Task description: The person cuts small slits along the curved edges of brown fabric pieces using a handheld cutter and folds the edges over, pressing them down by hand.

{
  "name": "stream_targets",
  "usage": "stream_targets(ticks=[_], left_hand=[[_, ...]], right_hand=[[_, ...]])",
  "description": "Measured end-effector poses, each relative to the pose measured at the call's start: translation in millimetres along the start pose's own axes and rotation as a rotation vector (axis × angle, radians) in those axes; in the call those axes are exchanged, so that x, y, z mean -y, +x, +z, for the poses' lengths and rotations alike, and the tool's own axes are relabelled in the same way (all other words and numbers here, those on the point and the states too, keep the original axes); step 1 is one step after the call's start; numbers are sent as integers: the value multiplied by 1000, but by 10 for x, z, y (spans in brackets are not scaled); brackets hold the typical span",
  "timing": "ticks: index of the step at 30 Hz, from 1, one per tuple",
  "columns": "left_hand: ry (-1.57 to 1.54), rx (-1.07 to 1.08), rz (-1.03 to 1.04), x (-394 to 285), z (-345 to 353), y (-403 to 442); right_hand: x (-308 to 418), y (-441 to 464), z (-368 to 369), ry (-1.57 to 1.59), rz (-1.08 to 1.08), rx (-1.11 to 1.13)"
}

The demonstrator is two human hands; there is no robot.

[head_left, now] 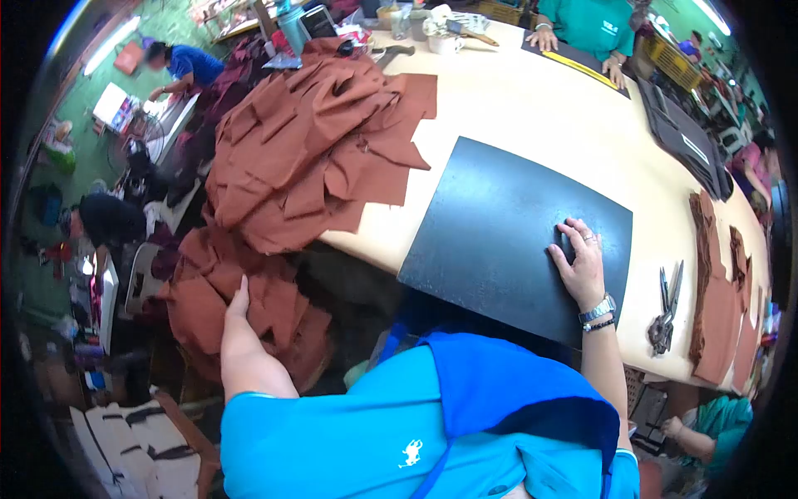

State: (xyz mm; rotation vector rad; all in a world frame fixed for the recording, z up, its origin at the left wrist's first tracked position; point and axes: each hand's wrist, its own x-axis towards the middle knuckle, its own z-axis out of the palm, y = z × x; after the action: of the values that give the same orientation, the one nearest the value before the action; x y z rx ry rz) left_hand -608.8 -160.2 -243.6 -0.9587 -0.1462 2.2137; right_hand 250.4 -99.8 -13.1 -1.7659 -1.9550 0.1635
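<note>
My right hand [579, 264] rests on a dark, smooth rectangular board [499, 224], fingers apart and slightly bent. The board lies flat at the table's near edge and overhangs it a little. Off to the left, my left hand [238, 301] is against the reddish-brown fabric [266, 303] that hangs below the table edge. One straight digit shows there; the other fingers are hidden, so its grip is unclear. A large crumpled heap of the same fabric [312, 150] covers the table's left side.
Scissors [665, 308] and brown fabric pieces [716, 291] lie on the right of the pale table [490, 100]. Across it, a person in green [586, 33] has both hands by a yellow ruler [573, 65]. A mug [445, 43] and brush [472, 33] stand at the back.
</note>
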Motion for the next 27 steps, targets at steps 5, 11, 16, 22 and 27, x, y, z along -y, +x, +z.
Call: stream_targets(ticks=[5,11,16,22,27], left_hand=[[3034,142,550,370,325,-280],[2954,424,1539,1678,1024,-822],[2534,1060,1396,3595,913,-1523],[2489,1469,1278,5050,-33,-1502],[1897,1577,1011,5784,-552,-2289]], right_hand=[[54,1,-32,-16,6,-6],[68,6,-32,-16,1,-20],[51,9,-16,-1,9,-22],[63,8,-40,-9,-2,-28],[48,8,-53,31,4,-48]])
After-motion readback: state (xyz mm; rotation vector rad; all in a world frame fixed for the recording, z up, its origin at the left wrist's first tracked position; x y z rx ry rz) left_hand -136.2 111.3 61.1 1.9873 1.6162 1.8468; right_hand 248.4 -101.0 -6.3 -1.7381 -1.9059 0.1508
